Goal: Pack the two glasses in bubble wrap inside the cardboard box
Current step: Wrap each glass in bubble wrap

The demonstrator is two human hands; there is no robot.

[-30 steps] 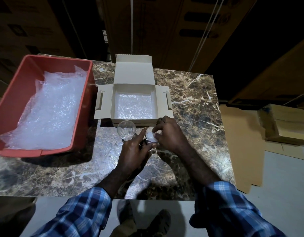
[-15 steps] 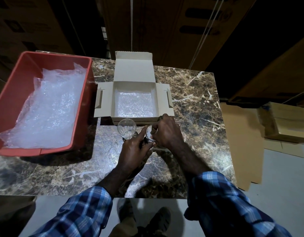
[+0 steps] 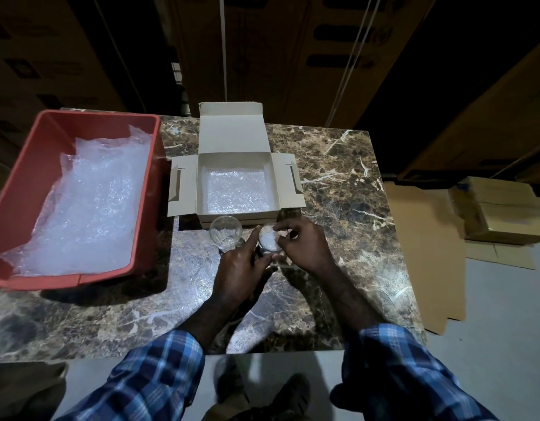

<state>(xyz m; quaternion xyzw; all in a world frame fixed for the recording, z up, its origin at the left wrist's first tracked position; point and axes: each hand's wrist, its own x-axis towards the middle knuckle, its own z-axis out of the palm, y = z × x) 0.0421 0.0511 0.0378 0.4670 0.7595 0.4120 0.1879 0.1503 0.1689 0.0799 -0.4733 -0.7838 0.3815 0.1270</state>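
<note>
An open cardboard box (image 3: 185,189) stands at the middle of the marble table (image 3: 338,183), its floor lined with bubble wrap (image 3: 237,192). Just in front of it an empty clear glass (image 3: 225,230) stands upright. To its right is a second glass (image 3: 269,241) with bubble wrap stuffed into its mouth. My left hand (image 3: 238,268) holds this second glass from the near left side. My right hand (image 3: 302,243) curls over its rim from the right, fingertips pinching the wrap at the mouth.
A red plastic bin (image 3: 22,189) full of bubble wrap sheets (image 3: 89,202) sits on the table's left. Flat cardboard (image 3: 426,253) and a stack of folded boxes (image 3: 499,211) lie on the floor to the right. Dark shelving with large cartons rises behind.
My hands stay on the right glass; my right fingers have shifted a little over its mouth, so more of the white wrap inside shows. The camera view has shifted slightly.
</note>
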